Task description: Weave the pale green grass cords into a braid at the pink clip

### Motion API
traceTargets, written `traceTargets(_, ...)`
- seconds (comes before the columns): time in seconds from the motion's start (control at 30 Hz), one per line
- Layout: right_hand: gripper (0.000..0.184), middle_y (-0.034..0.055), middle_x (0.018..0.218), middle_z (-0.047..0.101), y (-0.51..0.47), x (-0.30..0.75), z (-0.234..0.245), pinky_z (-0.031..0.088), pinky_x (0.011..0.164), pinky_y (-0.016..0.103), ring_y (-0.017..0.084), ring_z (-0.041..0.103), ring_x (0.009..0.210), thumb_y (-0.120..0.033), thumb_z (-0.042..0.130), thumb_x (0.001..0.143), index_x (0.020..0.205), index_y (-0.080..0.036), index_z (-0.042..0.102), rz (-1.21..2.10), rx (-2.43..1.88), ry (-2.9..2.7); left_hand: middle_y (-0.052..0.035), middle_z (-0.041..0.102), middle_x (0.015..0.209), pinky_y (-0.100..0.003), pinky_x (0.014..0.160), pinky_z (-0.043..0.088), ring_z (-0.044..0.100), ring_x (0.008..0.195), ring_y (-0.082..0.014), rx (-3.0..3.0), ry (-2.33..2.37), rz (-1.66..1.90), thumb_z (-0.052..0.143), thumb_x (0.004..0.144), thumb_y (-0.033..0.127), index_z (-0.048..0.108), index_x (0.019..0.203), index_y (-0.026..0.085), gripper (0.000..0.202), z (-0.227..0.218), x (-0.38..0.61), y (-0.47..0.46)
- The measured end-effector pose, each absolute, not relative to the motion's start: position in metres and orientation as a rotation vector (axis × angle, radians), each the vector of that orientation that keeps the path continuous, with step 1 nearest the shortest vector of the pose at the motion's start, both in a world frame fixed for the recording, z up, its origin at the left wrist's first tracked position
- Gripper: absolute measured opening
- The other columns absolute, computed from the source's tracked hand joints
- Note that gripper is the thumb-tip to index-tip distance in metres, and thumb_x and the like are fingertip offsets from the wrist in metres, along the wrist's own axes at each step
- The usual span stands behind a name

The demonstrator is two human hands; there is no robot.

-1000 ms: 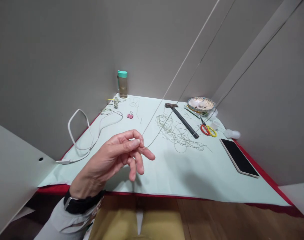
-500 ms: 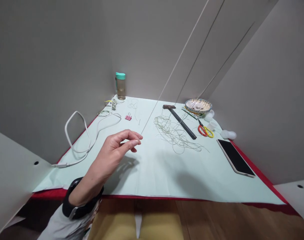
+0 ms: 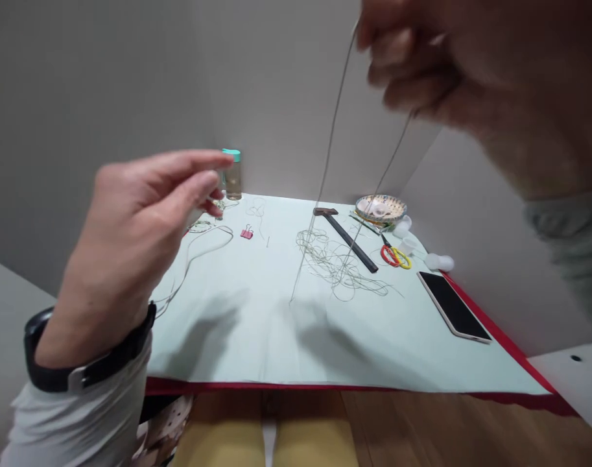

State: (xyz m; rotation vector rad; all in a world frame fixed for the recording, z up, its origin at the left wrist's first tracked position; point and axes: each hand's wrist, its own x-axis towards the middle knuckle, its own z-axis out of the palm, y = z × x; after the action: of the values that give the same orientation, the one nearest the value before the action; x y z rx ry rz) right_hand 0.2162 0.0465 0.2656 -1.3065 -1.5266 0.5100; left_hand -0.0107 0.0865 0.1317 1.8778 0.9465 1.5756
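Nearest, the blurred right hand [image 3: 446, 71] is raised, its fingers curled closed on a thin thread [image 3: 331, 130], two lengths of which hang from it. The left hand [image 3: 130, 227] is loosely curved, thumb and forefinger a little parted, nothing visible between them. The thread hangs over the table [image 3: 397, 350]; it looks almost weightless, limp and easily snarled, best pinched between fingertips near its lower end. Beyond lies a loose thread tangle [image 3: 319, 256], beside a hammer [image 3: 350, 242].
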Motion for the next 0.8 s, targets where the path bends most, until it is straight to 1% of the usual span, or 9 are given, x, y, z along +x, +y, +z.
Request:
traceTargets(0.03,0.032,-0.0079,0.055,0.047,0.044,0.209,0.255,0.017,0.042,0.014,-0.002,0.038,0.047,-0.007,0.05,0.105,0.074,-0.01,0.053,0.43,-1.338,-1.53,-0.0029,0.079,0.095,-0.029,0.065,0.055,0.067,0.071,-0.0157,1.823,0.806,1.596,0.072,0.088,0.019,0.083,0.106,0.024,0.022,0.142,-0.003,0.083)
traceTargets(0.1,0.031,-0.0073,0.051,0.045,0.041,0.199,0.234,0.019,0.04,0.017,0.0,0.035,0.044,-0.01,0.058,0.103,0.073,-0.01,0.057,0.456,-1.348,-1.64,-0.0045,0.079,0.107,-0.026,0.057,0.053,0.066,0.067,-0.0135,1.786,0.614,1.47,0.071,0.089,0.017,0.083,0.102,0.023,0.018,0.158,0.012,0.079)
traceTargets(0.17,0.03,-0.0082,0.051,0.042,0.041,0.199,0.217,0.02,0.039,0.017,-0.001,0.032,0.043,-0.015,0.059,0.104,0.074,-0.011,0.06,0.578,-1.297,-1.744,-0.0037,0.077,0.103,-0.025,0.06,0.052,0.067,0.067,-0.0121,1.808,0.514,1.257,0.067,0.092,0.016,0.083,0.101,0.024,0.02,0.166,0.026,0.08)
traceTargets(0.27,0.031,-0.0095,0.053,0.04,0.042,0.206,0.203,0.02,0.044,0.016,-0.002,0.032,0.045,-0.017,0.054,0.106,0.075,-0.013,0.057,0.671,-1.24,-1.808,0.0,0.071,0.086,-0.024,0.062,0.05,0.066,0.065,-0.0101,1.855,0.433,1.088,0.067,0.093,0.011,0.081,0.095,0.02,0.017,0.17,0.04,0.086)
traceTargets(0.43,0.027,-0.0079,0.058,0.043,0.034,0.213,0.193,0.022,0.048,0.02,0.0,0.035,0.05,-0.015,0.052,0.107,0.08,-0.015,0.055,0.69,-1.164,-1.801,-0.0002,0.067,0.075,-0.022,0.06,0.048,0.061,0.06,-0.0085,1.882,0.456,1.105,0.067,0.094,0.01,0.074,0.086,0.014,0.011,0.168,0.051,0.087)
traceTargets(0.53,0.018,-0.0072,0.061,0.044,0.028,0.213,0.185,0.022,0.048,0.021,0.003,0.034,0.052,-0.018,0.053,0.106,0.089,-0.017,0.053,0.696,-1.125,-1.741,-0.0004,0.067,0.075,-0.023,0.059,0.046,0.06,0.061,-0.0092,1.921,0.487,1.103,0.068,0.094,0.012,0.072,0.087,0.014,0.008,0.163,0.052,0.083)
traceTargets(0.63,0.011,-0.0066,0.063,0.044,0.027,0.216,0.174,0.022,0.047,0.022,0.006,0.032,0.053,-0.022,0.056,0.105,0.095,-0.02,0.053,0.722,-1.11,-1.706,0.0006,0.062,0.068,-0.024,0.055,0.04,0.054,0.058,-0.01,2.004,0.532,1.135,0.066,0.095,0.014,0.071,0.081,0.017,0.015,0.155,0.049,0.081)
traceTargets(0.7,0.012,-0.0056,0.065,0.044,0.028,0.221,0.165,0.023,0.048,0.021,0.006,0.035,0.055,-0.025,0.058,0.104,0.094,-0.02,0.055,0.734,-1.111,-1.718,0.0009,0.056,0.061,-0.026,0.051,0.034,0.047,0.055,-0.0103,2.07,0.572,1.179,0.065,0.094,0.015,0.071,0.073,0.018,0.021,0.15,0.047,0.081)
traceTargets(0.8,0.018,-0.0044,0.065,0.043,0.024,0.228,0.154,0.026,0.049,0.019,0.005,0.037,0.056,-0.029,0.061,0.103,0.089,-0.018,0.06,0.75,-1.124,-1.746,0.0008,0.054,0.06,-0.027,0.049,0.03,0.043,0.055,-0.0107,2.105,0.611,1.206,0.07,0.09,0.017,0.073,0.07,0.02,0.02,0.149,0.04,0.076)
